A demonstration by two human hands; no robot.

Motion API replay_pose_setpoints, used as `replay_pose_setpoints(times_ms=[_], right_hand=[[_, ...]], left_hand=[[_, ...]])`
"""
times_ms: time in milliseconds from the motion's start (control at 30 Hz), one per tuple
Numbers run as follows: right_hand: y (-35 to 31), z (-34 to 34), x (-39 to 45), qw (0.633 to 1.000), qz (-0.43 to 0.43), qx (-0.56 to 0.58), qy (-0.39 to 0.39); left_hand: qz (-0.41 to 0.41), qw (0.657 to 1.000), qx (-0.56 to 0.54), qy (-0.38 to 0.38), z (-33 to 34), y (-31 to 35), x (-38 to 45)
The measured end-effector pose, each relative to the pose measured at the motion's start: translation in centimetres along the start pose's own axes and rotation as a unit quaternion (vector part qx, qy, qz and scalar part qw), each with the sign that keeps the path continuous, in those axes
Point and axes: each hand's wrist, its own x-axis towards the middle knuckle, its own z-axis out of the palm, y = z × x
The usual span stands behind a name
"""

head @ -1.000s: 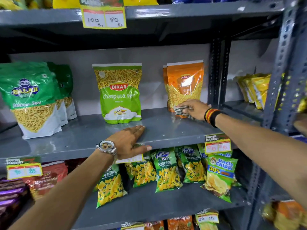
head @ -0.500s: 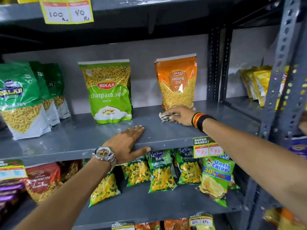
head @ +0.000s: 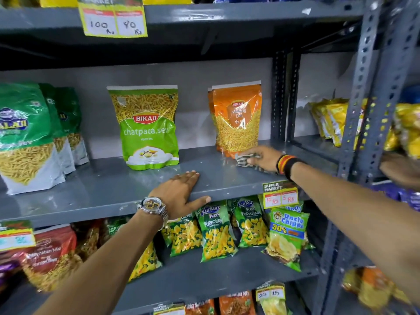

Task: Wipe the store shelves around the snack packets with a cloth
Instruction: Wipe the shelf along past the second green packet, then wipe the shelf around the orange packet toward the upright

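Note:
My right hand point(head: 261, 156) presses a striped cloth point(head: 244, 160) flat on the grey middle shelf point(head: 109, 189), right at the foot of the orange Moong Dal packet point(head: 237, 119). My left hand point(head: 179, 193) lies palm down on the shelf's front edge, fingers spread, thumb hooked under the lip, holding nothing. A green Chatpata Sev packet point(head: 147, 126) stands upright to the left of the orange one. Green Balaji sev packets point(head: 25, 137) stand at the far left.
Below hang Kurkure Puffcorn bags point(head: 216, 233) and an Uncle Chipps bag point(head: 286, 237). A slotted steel upright point(head: 372, 92) bounds the bay on the right, with yellow packets point(head: 331, 119) behind it. Price tags point(head: 280, 194) clip to the shelf edges. Another person's hand point(head: 400, 169) shows at the right edge.
My right hand with the cloth has slid back to the right along the shelf, in front of the orange packet. The left hand has stayed in place on the shelf edge.

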Motion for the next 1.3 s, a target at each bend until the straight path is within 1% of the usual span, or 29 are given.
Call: replay_pose_setpoints(times_ms=[33,100,200,233,267,400,433,500,567,667,833,933,1067,1100,1133,1233,1300], right_hand=[[-0.5,0.8,-0.5,1.000,0.000,-0.004,0.000],[-2.5,1.7,-2.5,0.999,-0.030,-0.010,-0.012],[-4.2,1.6,-6.0,0.991,-0.103,0.005,-0.087],[-3.9,0.9,-6.6,0.990,-0.107,0.007,-0.094],[-3.2,0.0,-6.8,0.992,-0.097,0.009,-0.080],[1.8,-4.0,-4.3,0.998,-0.010,0.038,0.050],[3.3,-4.5,-3.2,0.997,0.004,0.033,0.066],[5.6,-4.8,-1.2,0.997,0.028,0.008,0.070],[7.2,-4.6,0.8,0.998,0.035,-0.008,0.053],[8.6,-4.0,3.2,0.999,0.016,-0.030,0.035],[10.6,-2.6,4.8,1.000,0.001,-0.030,0.008],[9.1,-2.5,1.3,0.998,-0.054,-0.026,-0.003],[6.4,-3.2,-6.0,0.986,-0.140,0.016,-0.088],[6.3,-3.7,-6.6,0.986,-0.142,0.020,-0.088],[6.5,-4.4,-6.5,0.989,-0.128,0.025,-0.068],[8.5,-5.7,-4.7,0.999,-0.031,0.022,0.027],[9.1,-4.8,-4.3,0.999,0.001,-0.005,0.037]], left_hand=[[0.001,1.000,0.000,-0.001,0.1,0.0,0.0],[0.003,1.000,0.000,-0.007,0.1,-0.1,0.0],[0.008,1.000,-0.002,-0.015,0.0,-0.1,0.0],[0.009,1.000,-0.004,-0.017,-0.1,-0.1,0.0],[0.009,1.000,-0.004,-0.021,-0.2,-0.1,0.0],[0.002,1.000,0.007,-0.020,-0.7,1.1,0.6],[0.003,1.000,0.006,-0.016,-0.8,1.8,1.0],[0.007,1.000,-0.001,-0.006,-0.9,3.6,2.1],[0.009,1.000,-0.015,-0.006,-1.0,5.6,3.6],[0.012,1.000,-0.022,-0.016,-0.7,7.8,5.4],[0.003,0.999,-0.016,-0.032,-0.4,8.4,6.3],[0.007,0.999,-0.010,-0.038,-0.3,8.5,6.2],[0.013,0.999,-0.015,-0.025,-0.1,8.6,6.0],[0.013,1.000,-0.018,-0.022,-0.1,8.5,6.0],[0.014,1.000,-0.021,-0.019,-0.2,8.5,6.0],[0.015,1.000,-0.023,-0.016,-0.4,8.6,6.0],[0.009,0.999,-0.026,-0.022,-0.5,8.6,6.0]])
